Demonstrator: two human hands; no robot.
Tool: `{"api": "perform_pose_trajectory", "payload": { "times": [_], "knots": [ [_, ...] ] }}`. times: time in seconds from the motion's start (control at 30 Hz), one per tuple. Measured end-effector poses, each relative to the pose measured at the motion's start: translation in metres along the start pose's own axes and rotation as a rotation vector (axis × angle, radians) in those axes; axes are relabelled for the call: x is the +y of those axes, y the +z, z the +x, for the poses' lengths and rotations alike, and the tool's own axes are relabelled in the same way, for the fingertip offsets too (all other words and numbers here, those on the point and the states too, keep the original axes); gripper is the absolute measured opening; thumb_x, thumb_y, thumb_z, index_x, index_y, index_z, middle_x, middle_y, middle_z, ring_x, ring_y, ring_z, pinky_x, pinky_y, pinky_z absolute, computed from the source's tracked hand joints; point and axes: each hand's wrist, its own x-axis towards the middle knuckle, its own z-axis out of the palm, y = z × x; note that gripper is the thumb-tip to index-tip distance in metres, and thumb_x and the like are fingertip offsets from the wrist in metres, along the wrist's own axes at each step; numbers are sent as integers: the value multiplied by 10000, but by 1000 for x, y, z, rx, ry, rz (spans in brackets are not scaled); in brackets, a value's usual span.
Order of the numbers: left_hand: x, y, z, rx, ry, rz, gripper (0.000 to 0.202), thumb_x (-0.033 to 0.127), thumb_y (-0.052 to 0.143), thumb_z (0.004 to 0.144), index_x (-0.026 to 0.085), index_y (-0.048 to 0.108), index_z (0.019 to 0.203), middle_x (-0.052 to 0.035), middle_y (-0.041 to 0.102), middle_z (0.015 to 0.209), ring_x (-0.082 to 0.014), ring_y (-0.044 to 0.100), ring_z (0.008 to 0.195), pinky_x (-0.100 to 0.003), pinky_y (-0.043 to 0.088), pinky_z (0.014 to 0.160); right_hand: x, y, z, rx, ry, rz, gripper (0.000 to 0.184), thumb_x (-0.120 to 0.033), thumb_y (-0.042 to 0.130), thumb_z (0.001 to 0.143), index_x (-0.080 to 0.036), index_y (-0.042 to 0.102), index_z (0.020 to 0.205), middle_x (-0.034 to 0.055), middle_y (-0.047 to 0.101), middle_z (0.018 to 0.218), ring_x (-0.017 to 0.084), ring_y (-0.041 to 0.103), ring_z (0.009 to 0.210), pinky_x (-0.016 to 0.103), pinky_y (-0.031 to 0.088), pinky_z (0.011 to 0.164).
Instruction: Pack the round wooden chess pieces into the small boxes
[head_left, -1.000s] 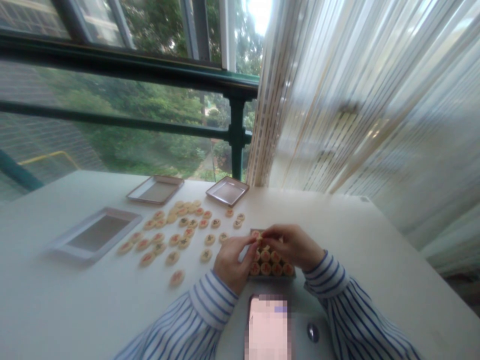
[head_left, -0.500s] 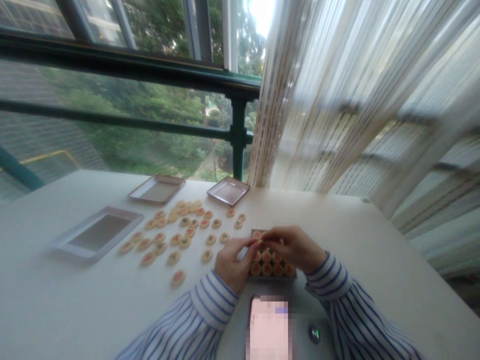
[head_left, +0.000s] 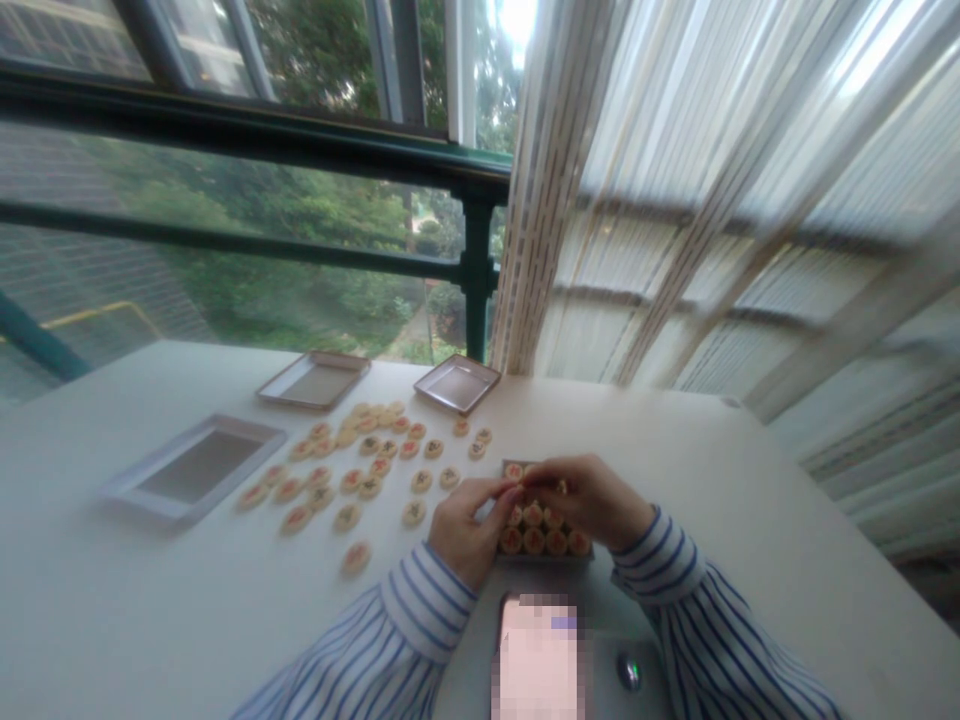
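My left hand (head_left: 469,530) and my right hand (head_left: 589,495) meet at the fingertips over a small tray (head_left: 546,558). Both are closed in a pinch round a pale Chinese chess piece, mostly hidden by the fingers. Round Chinese chess pieces (head_left: 534,541) with red characters lie in rows inside the tray, their near rows in plain sight. The far part of the tray is largely covered by my right hand. Left of my hands, many loose Chinese chess pieces (head_left: 352,481) are scattered over the white table (head_left: 187,620), some with red characters, some with dark ones.
Three shallow trays or lids stand beyond the loose pieces: a pale one (head_left: 187,510) at left, a brown-rimmed one (head_left: 315,380) and a smaller one (head_left: 457,383) at the back. A phone (head_left: 536,660) lies near me, beside a dark oval object (head_left: 630,672) with a green light.
Both hands stay almost in place over the tray, with the right fingers shifting slightly. The curtain at the right has swayed. The loose pieces have not moved.
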Motion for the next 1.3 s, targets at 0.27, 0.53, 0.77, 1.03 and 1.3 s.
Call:
{"api": "perform_pose_trajectory", "payload": {
  "times": [0.27, 0.53, 0.77, 1.03, 1.3],
  "knots": [
    [1, 0, 1, 2, 37, -18, 172, 278, 560, 758, 193, 664, 866, -47, 691, 797, -167, 638, 754, -294, 517, 685, -1, -1, 0, 9, -3, -35, 173, -200, 532, 763, -200, 660, 879, 11, 686, 770, 116, 591, 673, 211, 431, 643],
    [1, 0, 0, -8, 5, -21, 179, 278, 559, 757, 189, 662, 873, -45, 690, 786, -165, 636, 747, -292, 515, 684, 0, -1, 0, 15, 17, -87, 172, -261, 531, 774, -200, 663, 865, 16, 679, 740, 115, 583, 651, 210, 419, 620],
    [0, 0, 0, -16, -9, -31, 183, 280, 564, 753, 190, 659, 881, -44, 688, 799, -165, 634, 758, -294, 511, 699, -2, -1, 0, 33, 14, -98, 165, -266, 541, 768, -193, 663, 852, 17, 677, 729, 115, 578, 639, 207, 412, 605],
    [6, -2, 1, -32, -57, -26, 181, 298, 578, 735, 185, 663, 847, -37, 688, 780, -159, 633, 741, -284, 505, 695, 1, 0, 0, 32, -6, -115, 159, -230, 536, 766, -186, 659, 858, 17, 678, 754, 111, 578, 648, 201, 410, 610],
    [6, -2, 1, -46, -79, -4, 181, 312, 574, 728, 186, 660, 825, -32, 685, 772, -157, 628, 737, -263, 493, 692, -2, -1, 0, 28, 0, -137, 157, -225, 532, 768, -192, 658, 857, 16, 677, 745, 114, 578, 648, 203, 410, 607]
  ]
}}
